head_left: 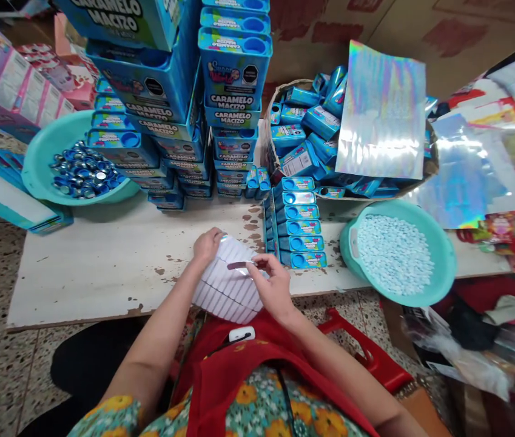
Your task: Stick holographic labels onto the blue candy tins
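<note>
My left hand (207, 246) is closed on the upper left edge of a white sheet (225, 292) marked into narrow strips, tilted over the table's front edge. Over the sheet's right side, my right hand (273, 286) pinches a thin, dark, shiny strip (237, 265) between thumb and fingers. Whether the strip is fully off the sheet I cannot tell. Just beyond my right hand, a row of small blue candy tins (300, 227) lies on the table.
Tall stacks of blue candy boxes (234, 73) rise at the back. Left stands a teal basin (39, 173) of blue-and-silver caps; right, another teal basin (446, 267) of pale blue candies. A carton of tins sits behind, partly under a holographic sheet (382, 115). The worn white table (88, 261) has its edge before me.
</note>
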`<state>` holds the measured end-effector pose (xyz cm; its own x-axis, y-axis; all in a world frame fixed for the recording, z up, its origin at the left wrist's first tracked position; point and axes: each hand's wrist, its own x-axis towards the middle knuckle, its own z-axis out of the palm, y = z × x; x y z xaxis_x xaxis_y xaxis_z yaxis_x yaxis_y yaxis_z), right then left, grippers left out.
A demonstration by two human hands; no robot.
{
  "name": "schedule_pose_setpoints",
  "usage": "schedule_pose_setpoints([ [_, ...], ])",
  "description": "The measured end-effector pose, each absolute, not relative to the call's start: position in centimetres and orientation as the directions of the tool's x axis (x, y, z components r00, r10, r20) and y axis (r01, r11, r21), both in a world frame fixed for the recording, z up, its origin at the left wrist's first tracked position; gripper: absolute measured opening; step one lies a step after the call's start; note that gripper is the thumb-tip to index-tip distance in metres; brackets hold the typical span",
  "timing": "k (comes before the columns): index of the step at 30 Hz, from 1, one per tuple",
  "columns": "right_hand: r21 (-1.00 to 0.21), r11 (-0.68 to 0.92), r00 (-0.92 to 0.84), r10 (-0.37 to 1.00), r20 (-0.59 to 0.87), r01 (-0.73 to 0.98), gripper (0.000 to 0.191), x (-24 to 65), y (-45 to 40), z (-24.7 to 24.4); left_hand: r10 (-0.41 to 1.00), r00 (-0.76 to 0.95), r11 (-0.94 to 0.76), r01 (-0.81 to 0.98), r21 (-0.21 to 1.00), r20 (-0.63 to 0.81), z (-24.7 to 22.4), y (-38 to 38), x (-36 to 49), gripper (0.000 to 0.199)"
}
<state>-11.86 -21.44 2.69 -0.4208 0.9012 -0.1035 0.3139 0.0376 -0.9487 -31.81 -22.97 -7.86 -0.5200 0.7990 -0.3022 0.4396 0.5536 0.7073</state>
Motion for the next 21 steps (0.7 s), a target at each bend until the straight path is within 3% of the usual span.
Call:
schedule_pose_setpoints([
  [2,-0.966,-0.108,-0.367,0.911,-0.191,0.234,0.013,-11.6,-21.2,3.7,0.776,-0.6,0.533,0.458,0.712,-0.195,-6.6,-22.5,-32.1,0.025],
  [5,-0.965,-0.228,-0.33,0.908,-0.259,0.13,0.018,-11.2,-21.0,4.6,0.767,-0.621,0.388,0.248,0.888,-0.162,-2.5,-23.6,-30.6,0.042],
  [7,-0.96,-0.268,-0.321,0.906,-0.278,0.075,0.019,-10.9,-21.1,5.1,0.863,-0.43,0.278,-0.034,0.96,-0.265,0.7,-25.0,-28.4,0.049],
  [10,-0.952,-0.304,-0.322,0.9,-0.294,0.019,0.018,-10.1,-21.4,5.9,0.882,-0.199,0.38,-0.239,0.894,-0.428,4.4,-26.4,-24.9,0.042],
  [13,-0.928,-0.371,-0.306,0.889,-0.341,-0.043,0.025,-8.7,-21.5,6.8,0.832,-0.241,0.459,-0.208,0.864,-0.5,6.3,-26.3,-23.2,0.027],
  [18,-0.881,-0.472,-0.341,0.83,-0.442,-0.006,0.056,-5.8,-20.9,7.5,0.865,-0.201,0.462,-0.038,0.886,-0.459,7.8,-25.3,-22.4,0.024],
  [21,-0.885,-0.465,-0.396,0.813,-0.427,0.001,0.058,-4.6,-20.4,7.4,0.866,-0.191,0.474,0.014,0.88,-0.463,8.0,-24.9,-21.5,0.024],
])
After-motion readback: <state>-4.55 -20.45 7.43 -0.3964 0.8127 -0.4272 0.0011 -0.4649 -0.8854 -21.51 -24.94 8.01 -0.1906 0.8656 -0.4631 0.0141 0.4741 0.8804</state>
